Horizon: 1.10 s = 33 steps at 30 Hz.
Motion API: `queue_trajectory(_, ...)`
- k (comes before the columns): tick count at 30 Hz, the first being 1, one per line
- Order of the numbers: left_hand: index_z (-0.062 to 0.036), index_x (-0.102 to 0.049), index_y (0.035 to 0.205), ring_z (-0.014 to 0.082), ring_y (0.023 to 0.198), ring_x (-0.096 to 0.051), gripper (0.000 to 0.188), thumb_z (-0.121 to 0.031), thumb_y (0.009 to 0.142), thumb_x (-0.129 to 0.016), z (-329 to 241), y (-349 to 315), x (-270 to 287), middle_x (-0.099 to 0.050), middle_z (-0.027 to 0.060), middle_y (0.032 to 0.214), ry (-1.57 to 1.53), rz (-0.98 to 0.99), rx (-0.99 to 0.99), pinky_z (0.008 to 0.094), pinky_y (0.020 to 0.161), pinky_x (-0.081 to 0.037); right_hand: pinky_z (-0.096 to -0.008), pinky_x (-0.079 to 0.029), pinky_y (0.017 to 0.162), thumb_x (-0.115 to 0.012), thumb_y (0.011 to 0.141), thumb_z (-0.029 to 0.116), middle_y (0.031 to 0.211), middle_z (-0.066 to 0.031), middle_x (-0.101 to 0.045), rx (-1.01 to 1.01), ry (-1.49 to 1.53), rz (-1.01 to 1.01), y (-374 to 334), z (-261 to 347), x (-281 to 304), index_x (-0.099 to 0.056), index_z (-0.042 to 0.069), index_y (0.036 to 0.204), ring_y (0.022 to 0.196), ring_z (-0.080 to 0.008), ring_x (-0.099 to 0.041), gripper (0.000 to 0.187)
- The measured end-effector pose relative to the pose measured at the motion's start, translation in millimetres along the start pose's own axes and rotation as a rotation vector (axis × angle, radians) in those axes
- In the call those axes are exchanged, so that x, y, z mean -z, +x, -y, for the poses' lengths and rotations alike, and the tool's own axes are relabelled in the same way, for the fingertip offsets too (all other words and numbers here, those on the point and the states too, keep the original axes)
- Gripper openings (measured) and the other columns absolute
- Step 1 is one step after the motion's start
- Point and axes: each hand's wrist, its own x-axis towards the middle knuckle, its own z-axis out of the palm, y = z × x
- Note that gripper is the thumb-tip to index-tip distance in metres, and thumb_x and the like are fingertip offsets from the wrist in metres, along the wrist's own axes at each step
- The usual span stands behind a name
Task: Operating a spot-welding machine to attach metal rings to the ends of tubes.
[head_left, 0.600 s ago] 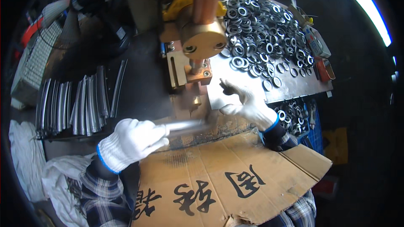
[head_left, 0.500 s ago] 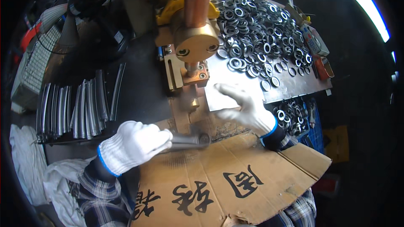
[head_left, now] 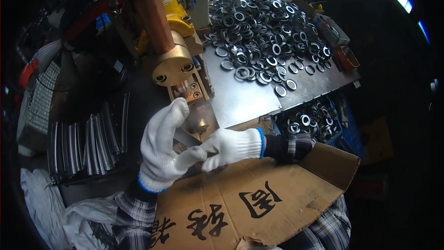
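My left hand (head_left: pixel 162 150), in a white knit glove with a blue cuff, is raised in front of the press-like machine. Its fingers point up and stand apart from the thumb, whose tip meets my right fingertips. My right hand (head_left: pixel 233 148), gloved alike, reaches in from the right with bent fingers closed on the end of a grey metal strip (head_left: pixel 186 138). That strip shows in the gap between the hands; its other end is hidden behind my left hand. Just beyond is the machine's brass lower tip (head_left: pixel 201 124), under a copper and brass upper cylinder (head_left: pixel 173 67).
Metal rings (head_left: pixel 259 37) lie heaped on the metal table (head_left: pixel 245 102) at the back right. More fill a bin (head_left: pixel 307 122) below it. Curved metal strips (head_left: pixel 97 143) lie at left. A cardboard sheet (head_left: pixel 286 194) covers my lap. A fan (head_left: pixel 51 71) stands far left.
My left hand has let go of the dark metal piece and moved right and up, fingers spread. My right hand has come left and down and closed on the strip. The view has shifted.
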Motion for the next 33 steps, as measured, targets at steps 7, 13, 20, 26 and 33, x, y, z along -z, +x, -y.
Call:
queue_trajectory(7,0.0103,-0.016,0.177,0.0479,0.163,-0.045,0.147,-0.081,0.086,-0.085,10.4,-43.9,8.1,-0.034,0.0359,0.178,-0.071,-0.309,-0.032,0.0633,0.131,-0.045,-0.0489,-0.060,0.078,-0.083,0.101,0.027,0.086,-0.0191,-0.076,0.412,-0.427,-0.226,-18.7,-17.7,-4.6,-0.082,0.003,0.118,0.079,-0.0381,-0.075,0.030)
queue_trajectory(13,0.0085,-0.018,0.178,0.0475,0.140,-0.069,0.165,-0.084,0.066,-0.096,-12.9,-68.7,8.9,-0.059,0.0363,0.159,0.038,0.316,0.354,0.0499,0.116,-0.059,-0.0491,-0.058,0.079,-0.083,0.101,0.024,0.085,-0.0197,-0.074,0.481,-0.156,-0.309,-11.6,-12.2,-9.0,-0.081,0.001,0.114,0.081,-0.0413,-0.073,0.026)
queue_trajectory(20,-0.0001,-0.047,0.167,0.0377,0.120,-0.080,0.109,-0.005,0.073,-0.102,-10.4,-72.4,-14.5,-0.075,0.0192,0.139,0.154,0.330,0.310,0.0454,0.105,-0.064,-0.0461,-0.063,0.087,-0.083,0.101,0.020,0.110,-0.0214,-0.080,0.357,-0.379,-0.227,-43.4,3.1,35.0,-0.076,0.005,0.138,0.097,-0.0391,-0.078,0.040)
queue_trajectory(26,-0.0056,-0.052,0.166,0.0349,0.118,-0.079,0.100,-0.001,0.076,-0.096,25.8,-93.6,44.1,-0.077,0.0169,0.135,0.318,0.256,0.498,0.0474,0.104,-0.064,-0.0535,-0.061,0.089,-0.088,0.089,0.027,0.112,-0.0163,-0.080,-0.519,-1.260,-0.972,-166.2,-99.4,138.8,-0.075,0.009,0.134,0.104,-0.0424,-0.077,0.050)
queue_trajectory(33,-0.0073,-0.050,0.167,0.0337,0.119,-0.078,0.101,-0.006,0.078,-0.096,34.0,-96.7,34.4,-0.075,0.0156,0.132,0.334,0.306,0.567,0.0466,0.106,-0.063,-0.0470,-0.051,0.069,-0.071,0.102,0.020,0.084,-0.0076,-0.073,-0.599,-1.740,-0.753,-179.5,-209.7,161.1,-0.071,0.020,0.125,0.084,-0.0303,-0.072,0.023)
